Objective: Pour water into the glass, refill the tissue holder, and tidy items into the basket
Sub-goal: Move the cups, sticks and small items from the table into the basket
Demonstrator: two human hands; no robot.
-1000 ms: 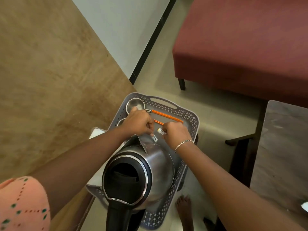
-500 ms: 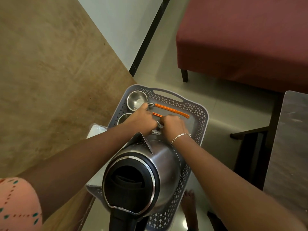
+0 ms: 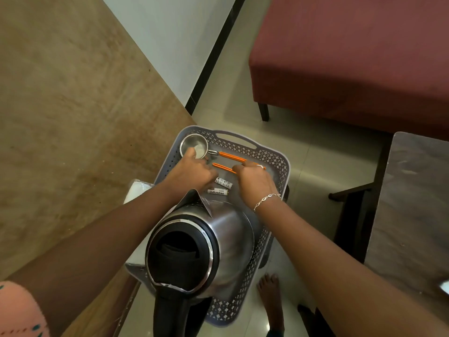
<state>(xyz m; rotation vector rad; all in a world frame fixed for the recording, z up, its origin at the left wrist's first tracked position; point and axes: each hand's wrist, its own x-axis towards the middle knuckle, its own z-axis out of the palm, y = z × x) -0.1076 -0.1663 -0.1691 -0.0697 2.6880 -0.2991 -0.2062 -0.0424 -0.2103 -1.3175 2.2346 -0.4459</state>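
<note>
A grey perforated basket (image 3: 272, 152) holds a steel kettle (image 3: 228, 237) at its near end. At the far end lies a small steel measuring cup (image 3: 194, 145) with an orange handle (image 3: 230, 156); a second orange handle (image 3: 222, 167) lies beside it. Two white batteries (image 3: 224, 183) lie loose on the basket floor between my hands. My left hand (image 3: 192, 175) hovers over the far left corner, fingers spread toward the cup, holding nothing. My right hand (image 3: 255, 183) rests at the orange handles, its fingertips curled under and hidden.
A white tissue pack (image 3: 137, 190) lies left of the basket on the brown wooden surface (image 3: 60, 117). A red sofa (image 3: 340, 57) stands beyond, a dark table (image 3: 413, 203) at right. A bare foot (image 3: 269, 295) is on the tiled floor.
My hands were together pinching the batteries; they have moved apart and the two batteries now lie loose on the basket floor. The view shifted slightly.
</note>
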